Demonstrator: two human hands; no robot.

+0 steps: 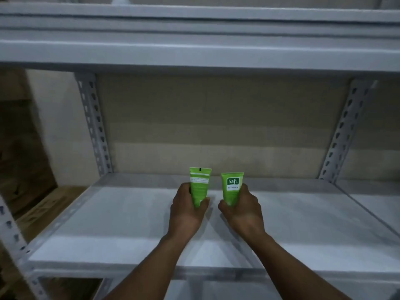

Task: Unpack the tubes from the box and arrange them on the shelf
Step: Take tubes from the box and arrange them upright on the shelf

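Tubes, two green ones, stand upright in my hands over the middle of the grey shelf (129,224). My left hand (187,210) is wrapped around the lower end of the left tube (199,185), thumb pressed on its front; that tube shows small print and a white strip. My right hand (240,210) grips the bottom of the right tube (232,187), whose label reads "Safi Naturals". The two tubes are just beside each other, not touching, crimped ends up. I cannot tell whether their caps rest on the board. Behind them is a beige back panel (216,126) between two perforated posts (93,122). Another shelf board (194,55) runs overhead.
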